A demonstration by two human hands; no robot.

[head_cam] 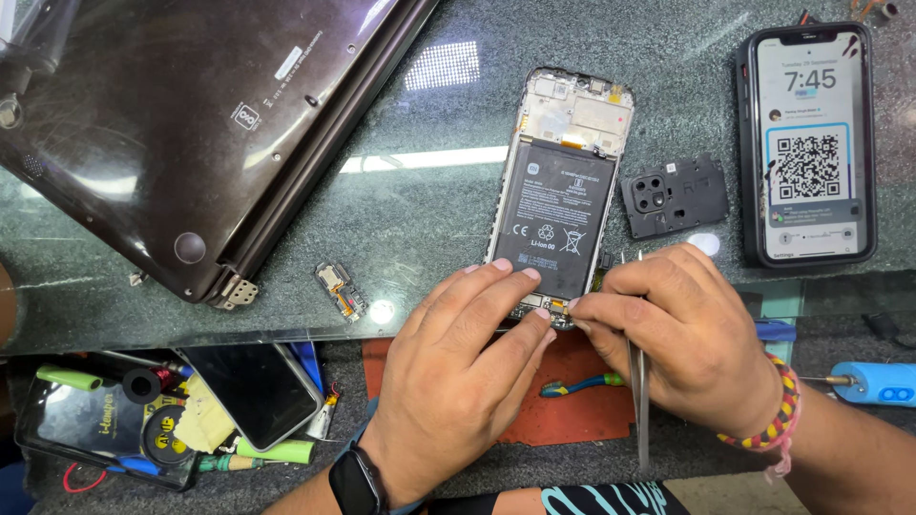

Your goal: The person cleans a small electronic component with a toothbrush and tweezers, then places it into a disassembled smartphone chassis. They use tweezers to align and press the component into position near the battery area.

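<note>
An opened phone (pixel 563 162) lies back-up on the glass counter (pixel 410 219), its black battery (pixel 553 215) exposed. My left hand (pixel 458 372) presses fingertips on the battery's lower edge and wears a black smartwatch (pixel 358 482). My right hand (pixel 682 329), with a beaded bracelet at the wrist, holds metal tweezers (pixel 639 401) and pinches at the phone's bottom end, next to the left fingertips. A black camera cover plate (pixel 673 195) rests just right of the phone. A small loose board (pixel 341 289) lies to the left.
An upturned dark laptop (pixel 181 124) fills the upper left. A cased phone with a lit screen (pixel 809 143) stands at the right. Below the glass edge: a dark phone (pixel 258 391), a blue tool (pixel 873 381), a toothbrush (pixel 577 386) on a red mat, assorted clutter.
</note>
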